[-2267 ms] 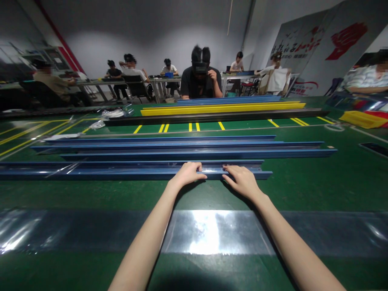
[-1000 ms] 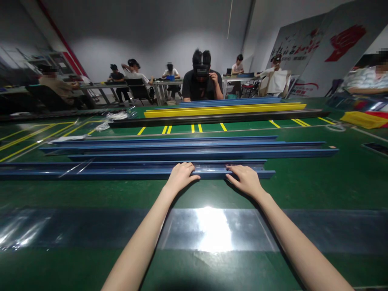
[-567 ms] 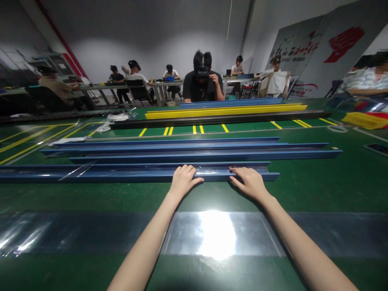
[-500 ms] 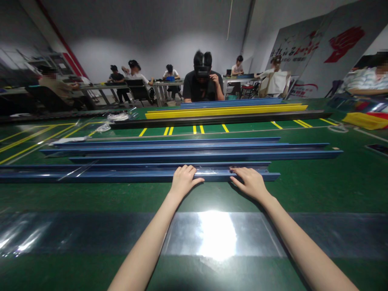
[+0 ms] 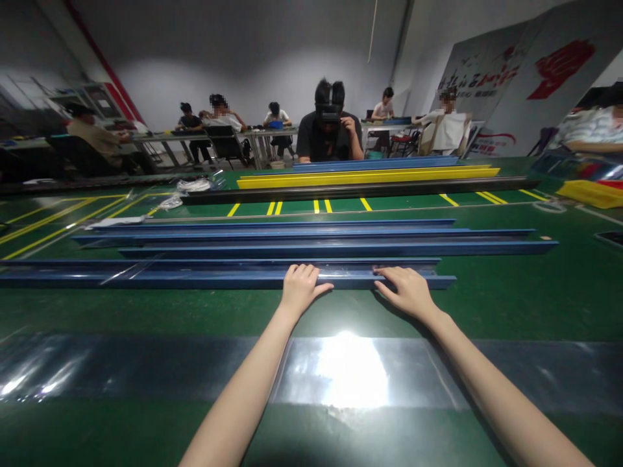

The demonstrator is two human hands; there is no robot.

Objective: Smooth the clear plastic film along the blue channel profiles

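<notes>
A long blue metal rail (image 5: 195,280) lies crosswise on the green table (image 5: 511,305), the nearest of several blue rails. My left hand (image 5: 299,288) has its fingers curled over the rail's near edge, with the thumb pointing right along it. My right hand (image 5: 409,292) grips the same rail a short way to the right, close to its right end, fingers together over the edge. A shiny film covers the rail's top between my hands.
Three more blue rails (image 5: 316,240) lie just behind. Farther back are a black rail (image 5: 341,190) and a yellow rail (image 5: 365,176). A clear plastic strip (image 5: 146,373) lies near me. A person (image 5: 331,126) sits opposite, and others sit at tables behind.
Both hands stay on the nearest blue rail in the same grip. Only the view has drifted slightly.
</notes>
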